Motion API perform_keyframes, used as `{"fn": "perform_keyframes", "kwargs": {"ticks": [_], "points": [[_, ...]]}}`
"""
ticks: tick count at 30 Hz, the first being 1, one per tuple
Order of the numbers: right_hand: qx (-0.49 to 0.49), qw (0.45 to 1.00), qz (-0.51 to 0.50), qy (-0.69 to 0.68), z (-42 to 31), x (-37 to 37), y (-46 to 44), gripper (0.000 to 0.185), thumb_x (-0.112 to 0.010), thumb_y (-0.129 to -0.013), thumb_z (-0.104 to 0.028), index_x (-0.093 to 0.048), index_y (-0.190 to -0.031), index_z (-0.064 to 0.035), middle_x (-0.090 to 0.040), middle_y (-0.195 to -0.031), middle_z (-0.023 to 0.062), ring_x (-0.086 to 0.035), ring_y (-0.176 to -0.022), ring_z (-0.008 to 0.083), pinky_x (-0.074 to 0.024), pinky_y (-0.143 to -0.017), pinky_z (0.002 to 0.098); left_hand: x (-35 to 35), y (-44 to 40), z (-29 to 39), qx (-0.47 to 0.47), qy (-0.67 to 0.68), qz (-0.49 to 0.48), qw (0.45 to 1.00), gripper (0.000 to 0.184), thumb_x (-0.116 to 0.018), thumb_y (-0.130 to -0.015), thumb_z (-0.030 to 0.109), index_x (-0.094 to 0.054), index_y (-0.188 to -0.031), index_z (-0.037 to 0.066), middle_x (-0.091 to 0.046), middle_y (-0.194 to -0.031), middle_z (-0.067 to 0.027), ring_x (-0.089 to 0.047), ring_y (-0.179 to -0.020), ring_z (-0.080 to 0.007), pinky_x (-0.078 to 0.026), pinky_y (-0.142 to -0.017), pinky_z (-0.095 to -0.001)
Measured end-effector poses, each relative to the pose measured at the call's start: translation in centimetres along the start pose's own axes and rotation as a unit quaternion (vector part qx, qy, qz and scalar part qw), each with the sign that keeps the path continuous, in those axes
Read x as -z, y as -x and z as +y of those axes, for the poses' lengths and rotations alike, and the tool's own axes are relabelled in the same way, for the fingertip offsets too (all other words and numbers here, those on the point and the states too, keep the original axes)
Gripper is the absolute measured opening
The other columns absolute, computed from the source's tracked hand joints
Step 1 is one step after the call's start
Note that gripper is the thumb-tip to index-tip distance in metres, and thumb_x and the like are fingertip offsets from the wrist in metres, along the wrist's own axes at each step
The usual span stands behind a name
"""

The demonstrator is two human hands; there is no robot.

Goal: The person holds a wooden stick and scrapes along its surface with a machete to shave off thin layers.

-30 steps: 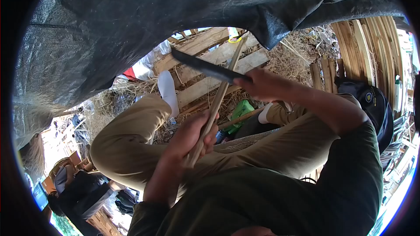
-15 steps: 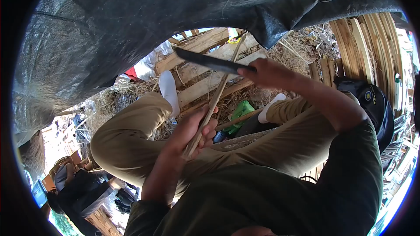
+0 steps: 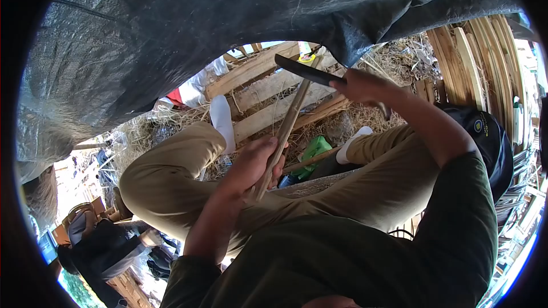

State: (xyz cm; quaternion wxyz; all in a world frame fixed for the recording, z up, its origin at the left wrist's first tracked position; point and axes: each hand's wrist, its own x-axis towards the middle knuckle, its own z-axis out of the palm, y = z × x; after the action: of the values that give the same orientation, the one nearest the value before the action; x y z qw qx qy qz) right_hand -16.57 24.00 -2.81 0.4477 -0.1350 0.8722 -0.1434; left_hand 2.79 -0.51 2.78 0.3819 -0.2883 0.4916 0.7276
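My left hand (image 3: pixel 258 162) is wrapped round the lower part of a thin wooden stick (image 3: pixel 292 117), which slants up and away to the right. In my right hand (image 3: pixel 365 88) is the handle of a machete (image 3: pixel 305 71), its dark blade pointing left. The blade lies across the upper part of the stick as seen from above; whether it touches the wood I cannot tell. The end of the handle (image 3: pixel 386 112) shows below my right hand. Both hands are over my bent legs.
A dark plastic sheet (image 3: pixel 188 17) hangs low across the front. Wooden slats (image 3: pixel 268 88) lie on straw ahead, near a green plastic bag (image 3: pixel 314 154). Stacked boards (image 3: pixel 474 63) and a black bag (image 3: pixel 485 137) are at my right. Another person (image 3: pixel 105 251) is at the lower left.
The machete has moved right and slightly up along the stick with my right hand. My left hand and the stick have shifted a little to the right.
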Motion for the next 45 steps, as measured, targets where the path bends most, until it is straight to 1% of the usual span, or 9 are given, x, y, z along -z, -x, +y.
{"fn": "perform_keyframes", "kwargs": {"ticks": [3, 4, 7, 12, 15, 23, 27, 34, 45], "points": [[0.005, 0.999, 0.003, -0.041, -2.8, -3.0, 2.3, 0.051, -0.048, -0.100, -0.046, -0.063, -0.094, 0.0023, -0.057, -0.059, 0.0064, -0.055, -0.041, 0.0185, -0.0460, -0.040, 0.0370, 0.3, 0.4, 0.1, -0.006, -0.030, 0.004, 1.000, 0.033, -0.037, -0.105, 0.034, -0.051, -0.117, 0.006, -0.045, -0.057, 0.0001, -0.039, -0.040, -0.0078, -0.034, -0.037, -0.0234], [0.177, 0.969, 0.158, 0.070, -2.1, -4.9, 1.4, 0.052, -0.047, -0.100, -0.048, -0.062, -0.094, 0.0013, -0.055, -0.057, 0.0047, -0.053, -0.039, 0.0172, -0.0453, -0.040, 0.0353, 0.4, 0.5, 0.1, -0.008, -0.034, 0.002, 0.999, 0.034, -0.038, -0.105, 0.034, -0.052, -0.117, 0.006, -0.046, -0.058, -0.0001, -0.039, -0.040, -0.0078, -0.034, -0.037, -0.0236], [-0.003, 0.998, -0.041, -0.038, -3.0, -2.2, 1.7, 0.055, -0.046, -0.099, -0.051, -0.062, -0.094, 0.0013, -0.055, -0.057, 0.0051, -0.053, -0.040, 0.0166, -0.0446, -0.040, 0.0348, 0.8, 0.2, -0.4, -0.021, -0.024, -0.004, 0.999, 0.033, -0.037, -0.105, 0.033, -0.052, -0.116, 0.006, -0.045, -0.057, 0.0002, -0.039, -0.041, -0.0086, -0.035, -0.038, -0.0245], [-0.034, 0.999, -0.006, -0.036, -0.7, -1.2, -0.7, 0.063, -0.046, -0.099, -0.051, -0.061, -0.093, 0.0096, -0.061, -0.062, 0.0136, -0.060, -0.046, 0.0221, -0.0500, -0.043, 0.0387, 0.6, -0.1, -0.1, -0.001, 0.004, 0.006, 1.000, 0.034, -0.036, -0.105, 0.033, -0.052, -0.116, 0.006, -0.044, -0.057, 0.0002, -0.039, -0.040, -0.0093, -0.035, -0.038, -0.0245], [0.077, 0.997, 0.025, -0.014, -2.5, -4.8, 1.1, 0.063, -0.046, -0.098, -0.052, -0.062, -0.098, 0.0089, -0.062, -0.065, 0.0148, -0.061, -0.046, 0.0227, -0.0509, -0.044, 0.0387, 0.6, 0.5, 0.1, 0.002, -0.016, 0.008, 1.000, 0.034, -0.035, -0.105, 0.034, -0.052, -0.116, 0.006, -0.044, -0.057, -0.0001, -0.038, -0.039, -0.0095, -0.034, -0.037, -0.0246], [-0.044, 0.999, -0.012, -0.026, -0.5, -1.0, -1.4, 0.061, -0.042, -0.101, -0.050, -0.063, -0.089, 0.0055, -0.058, -0.056, 0.0102, -0.061, -0.046, 0.0192, -0.0519, -0.046, 0.0379, 0.9, -0.3, -0.2, -0.016, -0.016, 0.003, 1.000, 0.035, -0.033, -0.105, 0.033, -0.052, -0.116, 0.005, -0.043, -0.056, -0.0019, -0.038, -0.038, -0.0096, -0.034, -0.037, -0.0250], [0.054, 0.997, -0.002, -0.063, -4.8, -4.6, 2.4, 0.063, -0.042, -0.100, -0.052, -0.062, -0.086, 0.0062, -0.059, -0.057, 0.0120, -0.060, -0.043, 0.0218, -0.0501, -0.042, 0.0403, 0.7, 0.3, -0.1, -0.004, -0.030, 0.010, 1.000, 0.036, -0.033, -0.105, 0.033, -0.051, -0.119, 0.004, -0.045, -0.057, -0.0026, -0.041, -0.040, -0.0101, -0.036, -0.038, -0.0248], [-0.036, 0.998, -0.026, -0.039, -0.1, -1.0, -2.4, 0.052, -0.042, -0.102, -0.047, -0.060, -0.093, 0.0016, -0.053, -0.054, 0.0048, -0.054, -0.041, 0.0144, -0.0444, -0.035, 0.0333, 1.0, -0.9, -0.7, -0.001, -0.050, 0.015, 0.999, 0.039, -0.033, -0.105, 0.035, -0.051, -0.120, 0.004, -0.047, -0.057, -0.0022, -0.044, -0.042, -0.0110, -0.038, -0.039, -0.0258], [0.050, 0.999, -0.018, -0.011, -0.9, -2.8, -1.2, 0.055, -0.044, -0.100, -0.049, -0.067, -0.096, 0.0014, -0.062, -0.061, 0.0109, -0.064, -0.052, 0.0244, -0.0514, -0.050, 0.0406, 0.7, -1.5, -1.0, -0.005, -0.062, 0.008, 0.998, 0.045, -0.031, -0.105, 0.039, -0.051, -0.124, 0.004, -0.049, -0.060, -0.0016, -0.046, -0.046, -0.0100, -0.040, -0.041, -0.0255]]}}
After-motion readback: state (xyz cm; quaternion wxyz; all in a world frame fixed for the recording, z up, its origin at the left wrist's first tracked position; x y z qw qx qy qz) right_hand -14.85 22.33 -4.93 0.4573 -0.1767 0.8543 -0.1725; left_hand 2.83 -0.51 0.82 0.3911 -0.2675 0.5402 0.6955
